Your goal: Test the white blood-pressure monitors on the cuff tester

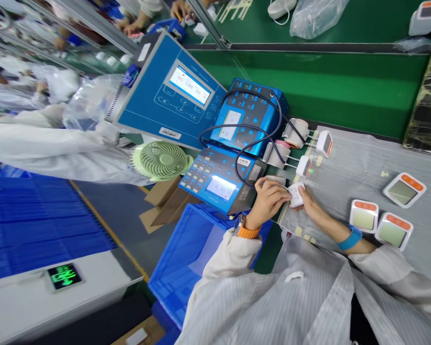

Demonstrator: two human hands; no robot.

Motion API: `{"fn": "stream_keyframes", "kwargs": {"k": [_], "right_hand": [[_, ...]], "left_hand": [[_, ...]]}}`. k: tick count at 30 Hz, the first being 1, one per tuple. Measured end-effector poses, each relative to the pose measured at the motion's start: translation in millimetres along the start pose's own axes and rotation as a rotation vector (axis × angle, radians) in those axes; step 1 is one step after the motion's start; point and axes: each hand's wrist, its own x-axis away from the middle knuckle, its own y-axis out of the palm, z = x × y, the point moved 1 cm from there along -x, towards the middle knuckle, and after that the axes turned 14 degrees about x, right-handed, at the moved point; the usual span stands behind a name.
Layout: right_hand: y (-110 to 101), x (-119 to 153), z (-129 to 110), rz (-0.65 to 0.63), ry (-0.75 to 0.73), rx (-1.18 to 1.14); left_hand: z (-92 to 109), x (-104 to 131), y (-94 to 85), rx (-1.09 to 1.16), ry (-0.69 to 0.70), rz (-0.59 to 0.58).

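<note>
Left hand point(271, 200) and right hand point(310, 204) both grasping one white device point(296, 193), at left edge of grey mat point(348, 179). Three monitors point(364, 216) lie to the right.

Left hand point(270, 200), fingers bent, near right hand point(311, 203); right thumb raised, right forearm point(332, 229) slanting inward.

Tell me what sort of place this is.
Probably an electronics testing or assembly workshop: blue box-shaped instruments with lit screens, rounded white-and-orange display devices, and co-workers' hands at a long green worktop.
</note>
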Motion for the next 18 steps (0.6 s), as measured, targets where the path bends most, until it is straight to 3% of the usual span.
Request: {"fn": "stream_keyframes", "kwargs": {"k": [12,18], "right_hand": [[10,3,-8,0.093,0.002,0.165],[23,4,-4,0.147,-0.015,0.232]], "left_hand": [[2,0,-0.7,-0.041,-0.006,-0.015],[16,2,-8.9,-0.073,-0.02,-0.061]]}}
